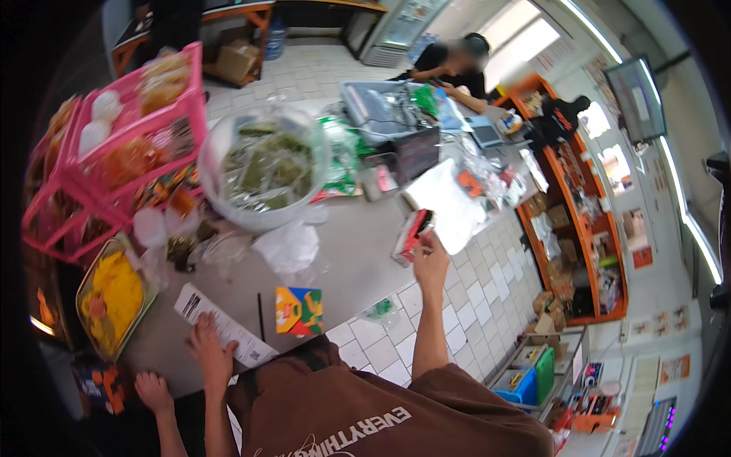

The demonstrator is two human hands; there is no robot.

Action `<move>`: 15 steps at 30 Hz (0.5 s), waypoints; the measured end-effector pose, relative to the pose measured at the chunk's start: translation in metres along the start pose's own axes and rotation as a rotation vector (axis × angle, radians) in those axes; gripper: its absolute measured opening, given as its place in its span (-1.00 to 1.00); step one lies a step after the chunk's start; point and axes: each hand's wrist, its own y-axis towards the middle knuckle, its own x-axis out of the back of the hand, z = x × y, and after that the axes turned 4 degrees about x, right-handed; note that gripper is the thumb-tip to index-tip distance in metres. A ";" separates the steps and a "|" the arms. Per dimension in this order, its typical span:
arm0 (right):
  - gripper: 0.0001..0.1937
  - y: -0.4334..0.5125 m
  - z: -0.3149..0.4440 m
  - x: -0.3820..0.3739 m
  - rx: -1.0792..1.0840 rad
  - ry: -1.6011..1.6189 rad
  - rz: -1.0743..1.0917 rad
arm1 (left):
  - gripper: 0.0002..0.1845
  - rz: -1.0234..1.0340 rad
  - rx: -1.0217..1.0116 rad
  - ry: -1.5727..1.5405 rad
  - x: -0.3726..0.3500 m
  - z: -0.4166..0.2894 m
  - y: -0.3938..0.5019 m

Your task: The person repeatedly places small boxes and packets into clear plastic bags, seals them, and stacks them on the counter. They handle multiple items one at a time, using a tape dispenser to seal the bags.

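My left hand (209, 347) lies spread on a long printed paper slip (228, 331) near the table's front edge. Just right of the slip are a thin black stick (261, 317) and a colorful small box (298, 311). My right hand (429, 257) reaches out over the right edge of the table, its fingers closed on a small red and white box (408, 243) with a dark part at its top. Beyond that box lie white sheets (448, 200). Another person's hand (153, 391) rests at the table edge, left of my left hand.
Pink plastic racks (197, 108) with bagged food stand left, beside a clear round tub (208, 191) of green packets. Nearer is a tray of yellow food (114, 297). A grey-blue bin (365, 120) stands far back, near a seated person (457, 65). Orange shelves (614, 285) line the right.
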 end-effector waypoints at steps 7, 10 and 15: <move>-0.75 0.176 -0.150 0.027 -0.069 -0.371 -0.054 | -0.10 -0.197 0.138 0.054 -0.036 -0.014 0.020; -0.72 0.199 -0.206 0.009 0.018 -0.554 0.419 | -0.23 -0.254 0.152 0.057 -0.038 -0.021 0.029; -0.65 0.166 -0.195 0.008 -0.100 -0.308 0.137 | -0.67 -0.339 0.125 -0.240 0.000 -0.074 0.021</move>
